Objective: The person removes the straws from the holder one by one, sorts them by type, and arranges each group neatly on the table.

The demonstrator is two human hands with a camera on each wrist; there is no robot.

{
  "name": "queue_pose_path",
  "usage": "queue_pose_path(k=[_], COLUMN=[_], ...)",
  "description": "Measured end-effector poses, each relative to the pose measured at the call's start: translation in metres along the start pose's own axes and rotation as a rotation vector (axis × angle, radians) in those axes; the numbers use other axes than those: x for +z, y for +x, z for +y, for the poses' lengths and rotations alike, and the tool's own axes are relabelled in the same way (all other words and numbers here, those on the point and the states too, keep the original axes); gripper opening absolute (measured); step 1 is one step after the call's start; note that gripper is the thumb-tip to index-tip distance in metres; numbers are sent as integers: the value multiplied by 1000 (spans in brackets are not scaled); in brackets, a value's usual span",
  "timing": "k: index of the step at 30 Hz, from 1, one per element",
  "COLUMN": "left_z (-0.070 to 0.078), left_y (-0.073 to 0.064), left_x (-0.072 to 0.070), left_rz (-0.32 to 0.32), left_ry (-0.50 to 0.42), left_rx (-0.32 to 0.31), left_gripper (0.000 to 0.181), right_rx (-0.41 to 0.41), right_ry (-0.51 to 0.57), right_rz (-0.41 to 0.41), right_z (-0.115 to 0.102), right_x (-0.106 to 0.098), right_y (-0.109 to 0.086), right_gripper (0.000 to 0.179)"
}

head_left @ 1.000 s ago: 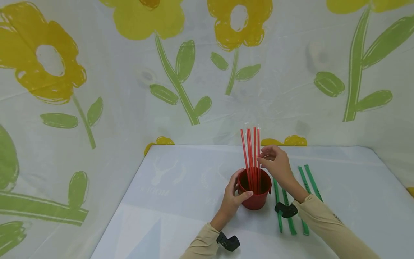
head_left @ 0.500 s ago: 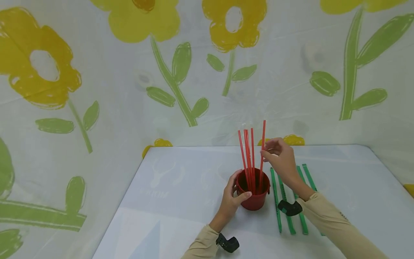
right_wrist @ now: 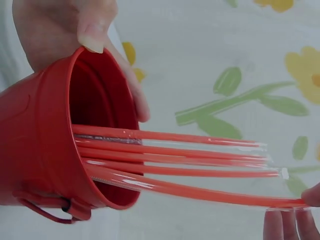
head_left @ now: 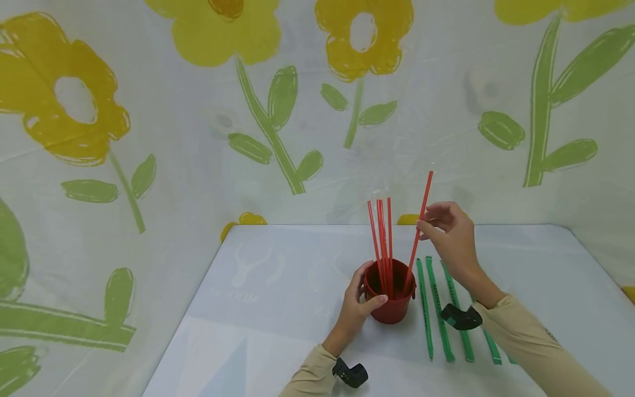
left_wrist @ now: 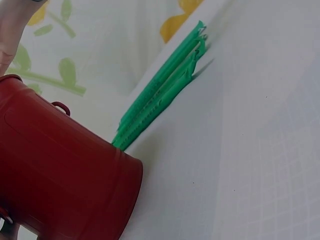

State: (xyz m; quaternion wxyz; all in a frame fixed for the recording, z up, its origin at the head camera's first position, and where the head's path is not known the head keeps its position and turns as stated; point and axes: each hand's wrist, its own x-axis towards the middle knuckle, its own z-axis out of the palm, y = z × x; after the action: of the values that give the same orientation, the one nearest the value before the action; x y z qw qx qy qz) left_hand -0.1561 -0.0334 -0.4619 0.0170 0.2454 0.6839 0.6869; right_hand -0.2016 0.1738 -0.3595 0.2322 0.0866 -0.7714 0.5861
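Note:
My left hand (head_left: pixel 353 309) grips the rim of a small red metal bucket (head_left: pixel 390 313), thumb on the near side and fingers around the left. Several red drinking straws (right_wrist: pixel 210 159) in clear wrappers stand in the bucket. Between thumb and fingers, my right hand (head_left: pixel 453 234) pinches one wrapped red straw (head_left: pixel 424 198) partway up. That straw tilts to the right, its lower end still inside the bucket mouth. In the right wrist view it bends slightly toward the fingertips (right_wrist: pixel 289 225). A wire handle (right_wrist: pixel 47 212) hangs at the bucket's side.
Several long green wrapped sticks (head_left: pixel 436 314) lie side by side on the white table (head_left: pixel 278 331), right of the bucket, partly under my right forearm. A white curtain (head_left: pixel 421 138) with printed yellow flowers hangs behind and at the left.
My right hand has taken one straw apart from the bunch, moving it right and slightly up, so it leans outward. The left hand stays on the bucket.

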Motion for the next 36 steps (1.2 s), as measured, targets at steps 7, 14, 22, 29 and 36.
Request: queue_pose_path(k=[7, 14, 22, 29, 36], left_z=[0, -1, -2, -3, -3], left_y=[0, 1, 2, 1, -1], left_x=[1, 0, -1, -2, 0], left_rz=[26, 24, 38, 19, 39], left_ry=[-18, -17, -13, -22, -16], left_rx=[16, 20, 30, 8, 10], left_gripper=[65, 65, 65, 66, 66], right_rx=[-19, -22, 2, 13, 0], right_ry=[46, 255, 380, 507, 515], right_rz=[37, 77, 129, 165, 171], right_z=[-7, -14, -19, -19, -21], right_x=[-11, -23, -36, -43, -52], right_y=[3, 6, 8, 8, 7], right_gripper=[30, 27, 29, 29, 27])
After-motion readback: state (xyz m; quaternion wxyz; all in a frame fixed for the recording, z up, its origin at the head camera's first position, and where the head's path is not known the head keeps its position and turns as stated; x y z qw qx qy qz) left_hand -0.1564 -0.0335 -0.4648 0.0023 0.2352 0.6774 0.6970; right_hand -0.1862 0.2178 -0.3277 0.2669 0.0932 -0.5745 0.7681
